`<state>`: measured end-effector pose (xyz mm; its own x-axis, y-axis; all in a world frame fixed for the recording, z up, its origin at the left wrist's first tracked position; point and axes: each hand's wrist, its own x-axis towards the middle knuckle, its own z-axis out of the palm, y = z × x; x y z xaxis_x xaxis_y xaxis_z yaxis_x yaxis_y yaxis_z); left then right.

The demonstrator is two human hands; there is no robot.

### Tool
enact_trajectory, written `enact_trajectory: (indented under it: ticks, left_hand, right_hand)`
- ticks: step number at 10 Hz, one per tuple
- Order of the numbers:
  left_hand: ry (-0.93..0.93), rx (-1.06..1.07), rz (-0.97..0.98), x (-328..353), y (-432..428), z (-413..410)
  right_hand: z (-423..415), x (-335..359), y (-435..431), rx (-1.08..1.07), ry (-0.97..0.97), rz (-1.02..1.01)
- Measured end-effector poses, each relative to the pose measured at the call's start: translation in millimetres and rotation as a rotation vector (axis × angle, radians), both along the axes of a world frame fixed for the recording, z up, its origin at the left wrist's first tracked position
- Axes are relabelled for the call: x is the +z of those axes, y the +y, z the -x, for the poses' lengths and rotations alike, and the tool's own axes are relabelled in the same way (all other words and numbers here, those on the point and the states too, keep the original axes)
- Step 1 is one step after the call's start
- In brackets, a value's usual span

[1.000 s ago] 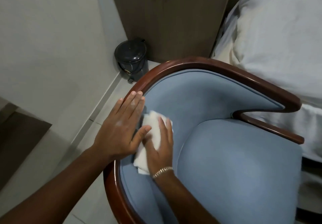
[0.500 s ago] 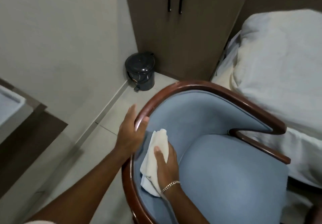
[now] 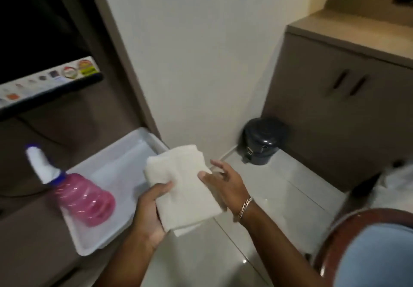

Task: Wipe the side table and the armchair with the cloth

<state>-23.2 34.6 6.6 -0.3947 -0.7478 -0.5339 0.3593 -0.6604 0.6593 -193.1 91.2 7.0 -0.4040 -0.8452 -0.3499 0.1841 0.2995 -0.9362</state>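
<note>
Cloth (image 3: 185, 186): white, folded, up in the air between both hands, above the floor and the near corner of the tray.
Left hand (image 3: 152, 210): under the cloth's lower left edge, grip closed on it, thumb lying over the top of the fabric.
Right hand (image 3: 225, 181): at the cloth's right edge, thumb pressing on the fabric, the other fingers (image 3: 218, 165) spread loose behind it; a chain bracelet (image 3: 244, 206) sits on the wrist.
Tray (image 3: 89, 248): white, shallow, lying on the dark brown desk (image 3: 33, 242) at the left, its far corner near the wall.
Spray bottle (image 3: 82, 195): pink, clear body, white and blue nozzle, in the tray and blurred, appearing tilted with the nozzle pointing up and left.
Screen (image 3: 44, 40): dark, above the desk, a strip of stickers along its lower edge.
Bin (image 3: 263, 140): small, dark, round-lidded, on the tiled floor (image 3: 279, 197) in the corner, just beside the brown cabinet (image 3: 335, 108).
Armchair (image 3: 377, 253): only its corner shows at lower right, blue padding inside a curved reddish wood rim, well apart from the cloth.
</note>
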Motion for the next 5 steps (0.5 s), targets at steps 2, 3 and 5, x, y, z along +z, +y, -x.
enact_trajectory:
  ticks: [2, 3, 5]
  left_hand:
    - [-0.354, 0.297, 0.062, -32.1, -98.4, -47.1]
    - [-0.727, 0.339, 0.136, -47.1, -112.9, -49.7]
    - [-1.044, 0.233, 0.315, -34.3, -89.1, -27.2]
  right_hand:
    - [-64.8, -26.9, -128.3, 0.134, 0.45, 0.021]
    - [-82.0, -27.1, -158.3, 0.318, 0.768, -0.055]
    - [-81.6, -24.0, -115.1, 0.203, 1.125, 0.129]
